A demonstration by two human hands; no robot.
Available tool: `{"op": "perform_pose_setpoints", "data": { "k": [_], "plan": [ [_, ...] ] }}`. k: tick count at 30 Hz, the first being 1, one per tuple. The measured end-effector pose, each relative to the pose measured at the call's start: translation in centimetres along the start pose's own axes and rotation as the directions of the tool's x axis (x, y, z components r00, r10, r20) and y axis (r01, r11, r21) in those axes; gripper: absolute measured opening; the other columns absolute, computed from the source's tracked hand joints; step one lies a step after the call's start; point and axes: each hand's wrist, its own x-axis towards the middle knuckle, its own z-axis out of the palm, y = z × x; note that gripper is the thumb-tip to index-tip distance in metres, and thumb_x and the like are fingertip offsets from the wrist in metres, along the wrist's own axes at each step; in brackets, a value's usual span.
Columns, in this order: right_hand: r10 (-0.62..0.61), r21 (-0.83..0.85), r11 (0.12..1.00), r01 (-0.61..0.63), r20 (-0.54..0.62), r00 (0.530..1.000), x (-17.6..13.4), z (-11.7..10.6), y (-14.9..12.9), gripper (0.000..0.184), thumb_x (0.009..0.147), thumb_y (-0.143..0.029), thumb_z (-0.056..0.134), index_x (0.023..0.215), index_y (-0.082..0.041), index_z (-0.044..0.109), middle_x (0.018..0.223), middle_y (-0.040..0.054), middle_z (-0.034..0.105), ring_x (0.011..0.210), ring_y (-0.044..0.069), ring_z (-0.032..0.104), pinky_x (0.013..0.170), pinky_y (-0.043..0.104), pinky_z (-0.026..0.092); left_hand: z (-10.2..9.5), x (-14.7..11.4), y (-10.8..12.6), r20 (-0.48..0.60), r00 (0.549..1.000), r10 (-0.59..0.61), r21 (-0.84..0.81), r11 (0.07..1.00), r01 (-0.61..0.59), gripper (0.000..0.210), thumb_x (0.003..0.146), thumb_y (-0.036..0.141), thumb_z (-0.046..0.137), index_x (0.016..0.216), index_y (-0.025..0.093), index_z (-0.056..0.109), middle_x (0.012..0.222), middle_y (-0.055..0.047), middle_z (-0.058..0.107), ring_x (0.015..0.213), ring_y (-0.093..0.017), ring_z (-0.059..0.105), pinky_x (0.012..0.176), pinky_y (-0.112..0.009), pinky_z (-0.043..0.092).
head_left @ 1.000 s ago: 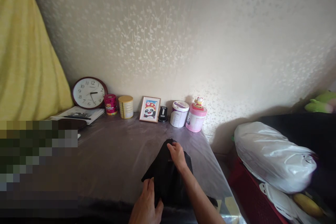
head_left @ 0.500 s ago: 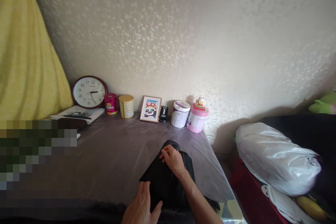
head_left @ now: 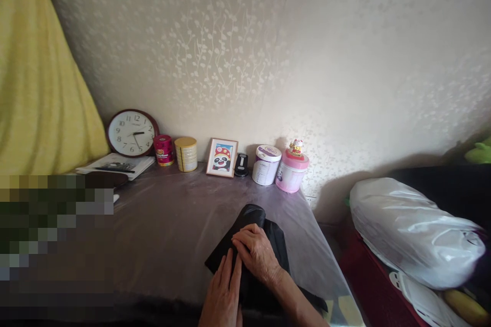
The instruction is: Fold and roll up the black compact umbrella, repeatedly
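Observation:
A piece of black, slightly shiny fabric lies folded in layers near the right front of the table; its exact kind does not show. My left hand rests on its left part, fingers stretched out and lying flat. Just right of those fingertips, my right hand is on the fabric with its fingers bent and pressed together, closed on the cloth. The two hands meet or nearly touch. My right forearm covers part of the fabric, and a black strip of it sticks out to the right of the arm.
Along the wall stand a clock, a red can, a yellow-lidded can, a framed panda picture, a white tub and a pink tub bearing a figurine. Beyond the table's right edge lies a white plastic bag.
My left hand has moved right and up, its fingers now stretched out beside my right hand. My right hand has shifted slightly down and turned more back-up over the fabric.

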Motion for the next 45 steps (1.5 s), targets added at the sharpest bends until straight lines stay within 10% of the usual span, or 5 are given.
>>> {"op": "perform_pose_setpoints", "data": {
  "k": [7, 18, 33, 37, 45],
  "plan": [
    [0.027, -0.023, 0.999, -0.028, -0.023, 0.999, 2.7, 0.9, 4.7, 0.026, 0.092, -0.023, 0.041, 0.097, -0.025, 0.067, 0.105, 0.0006, 0.068, 0.114, 0.018, 0.050, 0.106, 0.044, 0.022, -1.3, 0.3, 0.8, 0.097, 0.993, -0.074, -0.017, 0.997, 0.076, 0.086, 0.058, 0.000, 0.036, 0.139, 0.008, 0.011, 0.150, -0.011, 0.011, 0.137, -0.023, 0.013, 0.111, -0.036, 0.025],
    [0.324, -0.055, 0.939, -0.339, -0.191, 0.927, 2.8, -1.0, 9.1, 0.033, 0.090, -0.024, 0.034, 0.108, -0.016, 0.061, 0.107, 0.0088, 0.065, 0.103, 0.019, 0.057, 0.094, 0.035, 0.040, -1.2, -0.2, 1.3, 0.021, 0.995, -0.093, -0.194, 0.976, 0.096, 0.086, 0.061, 0.002, 0.036, 0.141, 0.013, 0.007, 0.151, -0.010, 0.008, 0.138, -0.022, 0.013, 0.110, -0.042, 0.027],
    [0.072, 0.012, 0.997, -0.076, 0.217, 0.974, -11.0, -3.9, -1.5, 0.027, 0.090, -0.026, 0.043, 0.108, -0.026, 0.063, 0.119, 0.0030, 0.061, 0.111, 0.019, 0.054, 0.098, 0.033, 0.040, -2.2, 0.4, 2.0, -0.040, 0.984, -0.174, -0.442, 0.886, 0.138, 0.078, 0.061, -0.003, 0.037, 0.136, 0.006, 0.021, 0.146, -0.017, 0.023, 0.135, -0.022, 0.023, 0.113, -0.040, 0.022],
    [0.195, 0.118, 0.972, -0.203, 0.069, 0.978, -11.2, -5.1, -0.5, 0.030, 0.092, -0.031, 0.036, 0.099, -0.027, 0.065, 0.102, 0.0024, 0.067, 0.097, 0.017, 0.060, 0.087, 0.027, 0.045, -2.1, 0.6, 1.5, -0.068, 0.976, -0.206, -0.508, 0.850, 0.144, 0.078, 0.060, -0.002, 0.038, 0.136, 0.011, 0.022, 0.144, -0.014, 0.027, 0.134, -0.020, 0.026, 0.112, -0.038, 0.022],
    [0.670, -0.053, 0.729, -0.683, -0.150, 0.727, -6.7, -4.5, 7.0, 0.031, 0.089, -0.031, 0.034, 0.098, -0.019, 0.061, 0.095, 0.0102, 0.070, 0.093, 0.024, 0.064, 0.078, 0.032, 0.044, -1.0, 0.5, 0.3, -0.111, 0.970, -0.219, -0.597, 0.794, 0.111, 0.078, 0.061, 0.002, 0.039, 0.136, 0.018, 0.023, 0.143, -0.007, 0.030, 0.133, -0.018, 0.028, 0.112, -0.037, 0.022]
  ]
}}
